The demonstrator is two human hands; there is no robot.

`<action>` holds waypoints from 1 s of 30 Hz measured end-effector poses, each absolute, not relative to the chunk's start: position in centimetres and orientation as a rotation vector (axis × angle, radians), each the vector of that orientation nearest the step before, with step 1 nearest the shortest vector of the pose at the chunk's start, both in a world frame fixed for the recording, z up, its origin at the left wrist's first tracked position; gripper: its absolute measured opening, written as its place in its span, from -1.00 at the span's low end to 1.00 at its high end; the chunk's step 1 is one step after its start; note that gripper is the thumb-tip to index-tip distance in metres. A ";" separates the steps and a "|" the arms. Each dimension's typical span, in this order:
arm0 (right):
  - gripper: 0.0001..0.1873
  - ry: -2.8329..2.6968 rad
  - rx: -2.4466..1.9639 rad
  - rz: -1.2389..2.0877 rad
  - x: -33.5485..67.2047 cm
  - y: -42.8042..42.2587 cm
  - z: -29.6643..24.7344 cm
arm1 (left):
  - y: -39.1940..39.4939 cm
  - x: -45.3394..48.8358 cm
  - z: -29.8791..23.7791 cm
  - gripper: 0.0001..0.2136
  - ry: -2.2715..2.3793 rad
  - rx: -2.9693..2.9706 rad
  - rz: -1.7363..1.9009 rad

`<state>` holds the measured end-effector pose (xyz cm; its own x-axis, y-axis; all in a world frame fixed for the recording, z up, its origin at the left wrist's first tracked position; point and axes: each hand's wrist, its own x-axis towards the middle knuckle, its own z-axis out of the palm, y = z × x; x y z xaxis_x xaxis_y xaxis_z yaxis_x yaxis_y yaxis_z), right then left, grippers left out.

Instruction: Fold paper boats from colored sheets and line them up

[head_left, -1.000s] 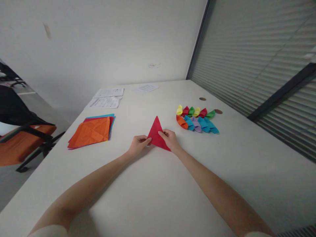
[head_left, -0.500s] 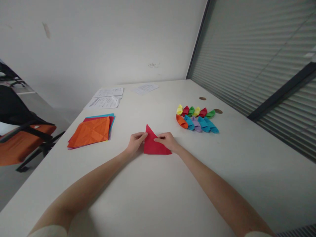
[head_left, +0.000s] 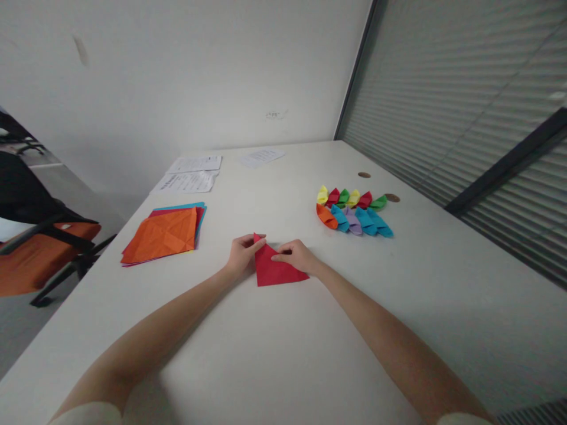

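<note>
A red sheet of origami paper [head_left: 277, 273], folded into a triangle, is between my hands over the white table [head_left: 274, 354]. My left hand [head_left: 243, 254] pinches its upper left corner between thumb and fingers. Along the sloping right edge, my right hand [head_left: 299, 257] grips the paper with thumb and index finger; the palm hides the part near the right corner. Off to the right lie two rows of small folded paper pieces, among them an orange one [head_left: 326, 216] and a blue one [head_left: 380, 224].
A stack of coloured paper sheets [head_left: 162, 235], orange on top, lies at the left. Printed pages [head_left: 188, 182] are behind it, with another printed sheet [head_left: 262, 156] near the wall. An orange chair [head_left: 48, 254] stands left of the table; window blinds [head_left: 465, 106] run along the right.
The red paper has turned slightly counter-clockwise and shifted a little toward me, its top point now lower and further left. Both hands keep their hold.
</note>
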<state>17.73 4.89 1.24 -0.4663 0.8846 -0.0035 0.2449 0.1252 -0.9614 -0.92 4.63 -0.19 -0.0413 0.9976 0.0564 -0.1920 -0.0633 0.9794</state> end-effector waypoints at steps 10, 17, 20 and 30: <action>-0.63 -1.738 -1.105 1.319 17.7 5.1 0.8 | 4.4 -0.7 0.4 -0.63 1.082 1.078 1.408; -0.59 -1.527 -1.172 1.170 18.2 5.8 0.4 | 4.1 -1.4 0.3 -0.76 0.962 1.385 0.957; -0.57 -1.556 -1.116 1.254 18.4 5.9 0.6 | 4.3 -1.4 0.2 -0.74 1.067 1.353 1.100; -0.53 -1.325 -1.230 1.231 19.0 7.0 0.0 | 5.0 -1.4 -0.7 -0.63 1.207 1.103 1.414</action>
<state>18.98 6.96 -0.04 -0.0790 0.9969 -0.0050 0.0786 0.0013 -0.9969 -1.36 4.96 -0.70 -0.1519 0.9868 0.0559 -0.1000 -0.0716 0.9924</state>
